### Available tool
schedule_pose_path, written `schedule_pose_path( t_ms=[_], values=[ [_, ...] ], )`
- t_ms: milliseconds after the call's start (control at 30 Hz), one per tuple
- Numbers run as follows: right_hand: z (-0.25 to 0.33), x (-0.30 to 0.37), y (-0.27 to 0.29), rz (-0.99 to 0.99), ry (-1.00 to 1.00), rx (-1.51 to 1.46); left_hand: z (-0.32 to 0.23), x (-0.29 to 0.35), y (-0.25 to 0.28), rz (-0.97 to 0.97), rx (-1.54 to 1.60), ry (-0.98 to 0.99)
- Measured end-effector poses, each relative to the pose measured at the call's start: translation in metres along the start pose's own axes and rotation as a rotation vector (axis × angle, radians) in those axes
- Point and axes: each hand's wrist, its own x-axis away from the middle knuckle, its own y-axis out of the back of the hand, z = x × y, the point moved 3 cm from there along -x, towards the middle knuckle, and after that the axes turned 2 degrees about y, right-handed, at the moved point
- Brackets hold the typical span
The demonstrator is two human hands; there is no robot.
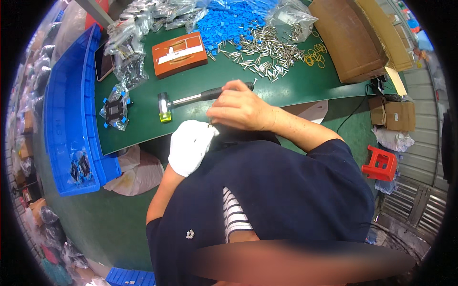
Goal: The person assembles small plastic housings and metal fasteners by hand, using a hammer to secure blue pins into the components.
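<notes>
By the near edge of the bench (143, 106), my white-gloved L grip (192, 147) and bare R grip (243, 108) are up close together, both curled; can't tell what's pinched, if anything, tbh. Hammer (187, 99) lies just beyond on it, head left, handle passing behind my R grip. Far side's got a reddish-brown box (182, 67), blue bits (226, 24), loose metal pins (272, 55).

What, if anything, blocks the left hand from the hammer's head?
Nothing visible: only bare tabletop shows between the gloved left hand and the hammer's head. The right hand overlaps the grip, not the head.
</notes>
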Motion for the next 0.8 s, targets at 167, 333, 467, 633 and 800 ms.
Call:
schedule_pose_path(
  t_ms=[167,333,467,633,800],
  values=[
    [-0.067,-0.005,0.03,0.051,-0.219,0.233,0.005,0.001,-0.002,-0.161,-0.107,-0.173],
    [-0.13,-0.009,0.029,0.209,-0.469,0.264,0.008,-0.008,-0.007,-0.077,-0.124,-0.122],
    [-0.141,-0.025,0.013,0.296,-0.495,0.288,0.005,-0.008,-0.007,-0.091,-0.24,-0.205],
    [-0.151,-0.037,-0.005,0.349,-0.458,0.355,0.005,-0.006,-0.007,-0.11,-0.174,-0.179],
    [-0.157,-0.037,-0.009,0.401,-0.411,0.396,0.003,-0.011,-0.006,-0.118,0.004,-0.123]
  ],
)
